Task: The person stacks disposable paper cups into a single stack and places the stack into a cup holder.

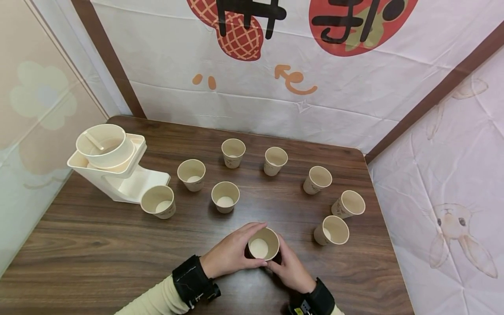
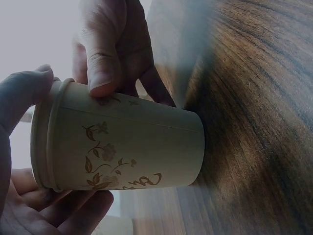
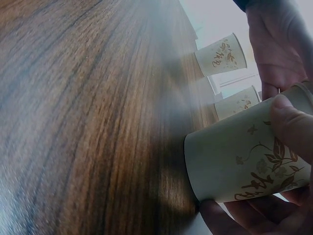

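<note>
Both hands are around a paper cup [image 1: 264,245] near the front middle of the wooden table. Two rims lie close together at its top in the left wrist view, so two cups [image 2: 127,142] appear nested. Brown leaves and lettering decorate the side. My left hand [image 1: 232,250] grips the stack by its rim, thumb on one side and fingers on the other. Lower on the wall, my right hand [image 1: 292,267] holds it between thumb and curled fingers. The base of the stack [image 3: 234,156] is close over the tabletop in the right wrist view.
Several matching cups stand upright in a loose arc, including a left cup [image 1: 159,203], a middle cup [image 1: 225,199] and a right cup [image 1: 332,232]. At the back left, a cream stand [image 1: 147,179] carries a white bowl [image 1: 108,151]. Printed cloth [image 1: 252,105] hangs behind the table.
</note>
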{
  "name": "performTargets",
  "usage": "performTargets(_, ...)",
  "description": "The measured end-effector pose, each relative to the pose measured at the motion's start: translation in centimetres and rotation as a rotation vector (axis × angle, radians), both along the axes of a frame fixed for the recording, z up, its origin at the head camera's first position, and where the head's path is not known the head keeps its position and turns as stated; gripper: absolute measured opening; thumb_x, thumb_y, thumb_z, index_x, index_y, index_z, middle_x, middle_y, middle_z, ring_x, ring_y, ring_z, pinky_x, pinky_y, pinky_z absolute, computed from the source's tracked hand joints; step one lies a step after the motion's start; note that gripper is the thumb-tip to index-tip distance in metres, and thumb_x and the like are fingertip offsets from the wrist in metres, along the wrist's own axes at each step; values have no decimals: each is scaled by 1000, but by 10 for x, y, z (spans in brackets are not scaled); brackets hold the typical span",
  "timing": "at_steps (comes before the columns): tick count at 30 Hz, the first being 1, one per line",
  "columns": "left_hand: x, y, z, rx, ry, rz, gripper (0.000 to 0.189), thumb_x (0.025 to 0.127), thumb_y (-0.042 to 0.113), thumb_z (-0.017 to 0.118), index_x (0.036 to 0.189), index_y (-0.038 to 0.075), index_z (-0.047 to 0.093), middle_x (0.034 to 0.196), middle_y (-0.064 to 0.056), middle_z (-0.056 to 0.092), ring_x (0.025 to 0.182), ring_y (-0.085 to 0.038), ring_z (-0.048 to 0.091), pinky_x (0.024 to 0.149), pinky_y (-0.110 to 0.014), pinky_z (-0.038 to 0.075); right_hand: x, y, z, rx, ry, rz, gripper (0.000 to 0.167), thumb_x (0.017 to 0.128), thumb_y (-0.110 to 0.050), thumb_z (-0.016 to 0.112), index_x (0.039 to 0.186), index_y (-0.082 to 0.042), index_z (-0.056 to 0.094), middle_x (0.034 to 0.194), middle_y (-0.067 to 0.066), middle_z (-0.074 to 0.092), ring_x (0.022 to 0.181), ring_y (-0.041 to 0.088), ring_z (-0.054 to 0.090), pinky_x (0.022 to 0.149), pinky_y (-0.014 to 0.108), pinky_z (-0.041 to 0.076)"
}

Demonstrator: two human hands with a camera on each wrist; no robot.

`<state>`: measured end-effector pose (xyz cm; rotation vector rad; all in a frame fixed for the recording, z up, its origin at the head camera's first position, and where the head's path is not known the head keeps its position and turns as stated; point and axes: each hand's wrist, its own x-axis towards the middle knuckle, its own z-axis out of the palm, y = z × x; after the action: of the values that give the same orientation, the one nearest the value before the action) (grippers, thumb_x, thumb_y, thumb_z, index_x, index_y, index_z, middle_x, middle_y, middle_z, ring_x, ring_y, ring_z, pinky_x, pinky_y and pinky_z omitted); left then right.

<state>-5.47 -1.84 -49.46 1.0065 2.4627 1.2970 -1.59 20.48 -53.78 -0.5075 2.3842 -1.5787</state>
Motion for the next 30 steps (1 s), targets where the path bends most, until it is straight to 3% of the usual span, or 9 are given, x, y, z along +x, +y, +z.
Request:
performTargets(12, -1, 1, -2, -19, -9, -10, 86, 84, 35, 86, 152, 5, 44, 152, -10, 49, 140, -23, 46, 113, -43, 41, -1, -1, 3, -10, -82, -4, 73, 93, -4, 72, 155, -8, 32, 151, 13, 46, 139, 28, 45, 112, 38, 41)
performTargets(25, -5, -2, -2, -31, -3, -54, 81, 86, 35, 84, 151, 6, 45, 149, -7, 51, 137, -18, 48, 113, -40, 42, 0, -2, 6, 4, -99, -5, 73, 94, -7, 72, 155, -7, 31, 153, 13, 45, 140, 27, 43, 114, 40, 40)
performTargets(30, -5, -2, -2, -51, 32, -43, 82, 85, 37, 84, 151, 7, 46, 149, -5, 51, 135, -18, 50, 111, -39, 44, 0, -1, 5, 9, -95, -4, 74, 95, -8, 72, 156, -9, 31, 153, 12, 44, 141, 26, 43, 115, 40, 39)
